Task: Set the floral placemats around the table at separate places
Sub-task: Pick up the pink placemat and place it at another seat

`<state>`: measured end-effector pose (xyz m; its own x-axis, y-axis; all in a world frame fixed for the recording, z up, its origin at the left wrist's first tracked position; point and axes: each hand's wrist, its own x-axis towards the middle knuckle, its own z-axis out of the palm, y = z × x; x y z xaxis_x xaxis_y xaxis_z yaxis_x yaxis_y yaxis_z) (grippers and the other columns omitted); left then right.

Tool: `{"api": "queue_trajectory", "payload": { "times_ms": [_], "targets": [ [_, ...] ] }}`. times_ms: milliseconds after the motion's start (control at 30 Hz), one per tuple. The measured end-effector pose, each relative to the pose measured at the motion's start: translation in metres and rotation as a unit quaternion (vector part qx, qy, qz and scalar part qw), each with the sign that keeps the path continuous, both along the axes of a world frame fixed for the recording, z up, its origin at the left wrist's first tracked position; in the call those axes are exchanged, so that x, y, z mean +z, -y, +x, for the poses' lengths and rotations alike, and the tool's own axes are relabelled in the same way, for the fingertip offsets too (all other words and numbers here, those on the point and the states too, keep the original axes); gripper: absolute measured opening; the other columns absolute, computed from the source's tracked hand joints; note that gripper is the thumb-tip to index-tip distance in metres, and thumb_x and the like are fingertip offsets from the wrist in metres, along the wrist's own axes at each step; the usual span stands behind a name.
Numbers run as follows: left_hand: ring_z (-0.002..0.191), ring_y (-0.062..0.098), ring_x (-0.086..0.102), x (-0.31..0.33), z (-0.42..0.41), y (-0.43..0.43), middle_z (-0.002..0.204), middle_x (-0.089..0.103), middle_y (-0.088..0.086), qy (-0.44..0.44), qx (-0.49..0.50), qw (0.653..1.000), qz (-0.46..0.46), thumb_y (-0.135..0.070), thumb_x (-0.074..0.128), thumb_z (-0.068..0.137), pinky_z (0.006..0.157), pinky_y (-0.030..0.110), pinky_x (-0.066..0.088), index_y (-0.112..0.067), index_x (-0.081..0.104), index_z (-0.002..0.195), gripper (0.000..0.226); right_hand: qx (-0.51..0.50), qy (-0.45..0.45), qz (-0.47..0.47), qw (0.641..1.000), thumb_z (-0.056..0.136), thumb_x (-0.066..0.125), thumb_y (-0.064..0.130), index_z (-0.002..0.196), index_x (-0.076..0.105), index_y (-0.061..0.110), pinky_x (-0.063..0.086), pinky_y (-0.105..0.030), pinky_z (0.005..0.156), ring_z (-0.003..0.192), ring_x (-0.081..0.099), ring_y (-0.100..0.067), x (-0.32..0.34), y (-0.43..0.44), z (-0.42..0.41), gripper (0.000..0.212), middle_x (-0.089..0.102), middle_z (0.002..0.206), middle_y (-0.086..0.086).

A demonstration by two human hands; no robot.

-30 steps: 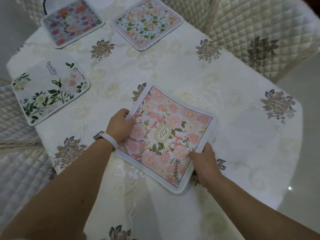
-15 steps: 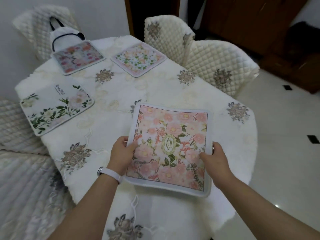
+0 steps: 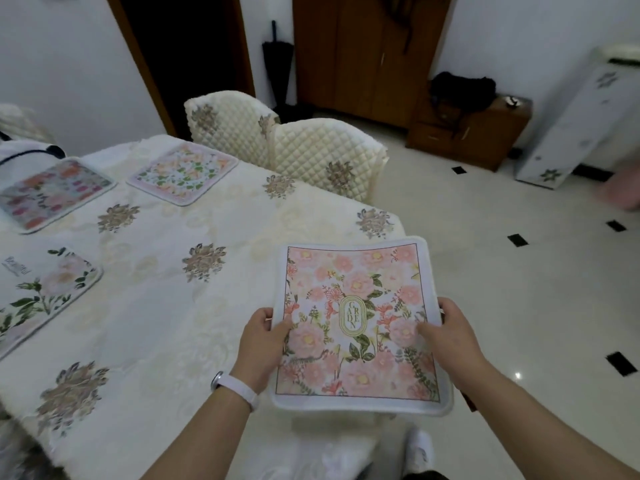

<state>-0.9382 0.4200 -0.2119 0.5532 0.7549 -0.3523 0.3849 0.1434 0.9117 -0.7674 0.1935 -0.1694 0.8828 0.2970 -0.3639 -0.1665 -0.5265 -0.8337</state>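
I hold a pink floral placemat (image 3: 356, 292) marked "GARDEN" in the air at the table's right corner, partly over the floor. My left hand (image 3: 263, 341) grips its left edge and my right hand (image 3: 450, 337) grips its right edge. Three other placemats lie on the table (image 3: 166, 306): a white one with green leaves (image 3: 38, 292) at the left edge, a pink and red one (image 3: 52, 192) at the far left, and a green-and-orange flowered one (image 3: 183, 174) at the far side.
Two quilted cream chairs (image 3: 311, 154) stand at the table's far right side. A white bag (image 3: 24, 150) sits at the far left. Tiled floor (image 3: 519, 289) stretches to the right, with a wooden cabinet (image 3: 467, 133) beyond. My white shoe (image 3: 419, 448) shows below.
The pink placemat has been lifted off the table and carried right, past the table's corner. My view has risen and turned right, and both hands keep their grip.
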Motion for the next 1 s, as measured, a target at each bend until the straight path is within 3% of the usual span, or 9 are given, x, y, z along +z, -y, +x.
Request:
{"api": "queue_trajectory", "payload": {
  "times_ms": [100,233,433,600,700,867,1000],
  "targets": [
    [0.083,0.018,0.071,0.009,0.034,0.01,0.093,0.073,0.003,0.003,-0.017,1.0,0.002,-0.021,0.064,0.092,0.06,0.025,0.054,-0.015,0.062,0.099,0.01,-0.016,0.008,0.012,1.0,0.089,0.058,0.006,0.113,0.054,0.022,0.049,-0.03,0.058,0.082,0.065,-0.017,0.005,0.019,0.022,0.029,0.065,0.096,0.003],
    [0.078,0.024,0.07,0.026,0.097,0.028,0.091,0.072,0.007,0.004,-0.045,0.999,0.03,-0.022,0.065,0.092,0.068,0.044,0.06,-0.016,0.061,0.096,0.009,-0.043,0.031,0.027,0.998,0.088,0.058,0.004,0.109,0.054,0.023,0.052,-0.032,0.061,0.083,0.065,-0.019,0.02,0.05,0.067,0.029,0.065,0.096,0.002],
    [0.082,0.023,0.071,0.046,0.201,0.095,0.092,0.072,0.006,0.042,-0.087,0.995,0.01,-0.017,0.063,0.092,0.062,0.031,0.055,-0.01,0.06,0.102,0.012,-0.083,0.071,0.039,0.993,0.088,0.059,0.006,0.108,0.054,0.024,0.051,-0.031,0.06,0.082,0.064,-0.018,0.041,0.126,0.152,0.027,0.065,0.094,0.002],
    [0.078,0.027,0.074,0.053,0.278,0.161,0.093,0.074,0.011,0.05,-0.11,0.992,-0.029,-0.012,0.061,0.093,0.066,0.04,0.059,-0.011,0.059,0.101,0.009,-0.107,0.081,0.046,0.99,0.087,0.059,0.005,0.103,0.056,0.024,0.057,-0.038,0.07,0.083,0.066,-0.022,0.046,0.197,0.211,0.026,0.067,0.094,0.0],
    [0.079,0.028,0.074,0.055,0.317,0.194,0.094,0.075,0.012,0.051,-0.116,0.991,-0.037,-0.012,0.06,0.093,0.068,0.043,0.06,-0.01,0.058,0.104,0.011,-0.108,0.085,0.051,0.989,0.088,0.057,0.006,0.107,0.055,0.025,0.053,-0.031,0.064,0.083,0.066,-0.018,0.051,0.231,0.241,0.027,0.066,0.095,0.003],
    [0.084,0.025,0.073,0.053,0.37,0.233,0.097,0.073,0.008,0.058,-0.102,0.992,-0.042,-0.011,0.06,0.093,0.068,0.037,0.059,-0.013,0.061,0.104,0.011,-0.11,0.083,0.038,0.99,0.088,0.056,0.006,0.109,0.054,0.028,0.056,-0.036,0.065,0.082,0.067,-0.021,0.053,0.268,0.293,0.03,0.066,0.095,0.002],
    [0.086,0.026,0.072,0.051,0.405,0.236,0.099,0.073,0.009,0.052,-0.095,0.993,-0.045,-0.009,0.06,0.093,0.071,0.038,0.058,-0.012,0.063,0.103,0.011,-0.098,0.087,0.036,0.991,0.088,0.057,0.005,0.107,0.054,0.025,0.05,-0.03,0.057,0.081,0.066,-0.02,0.051,0.27,0.332,0.027,0.065,0.094,0.002]
  ]
}}
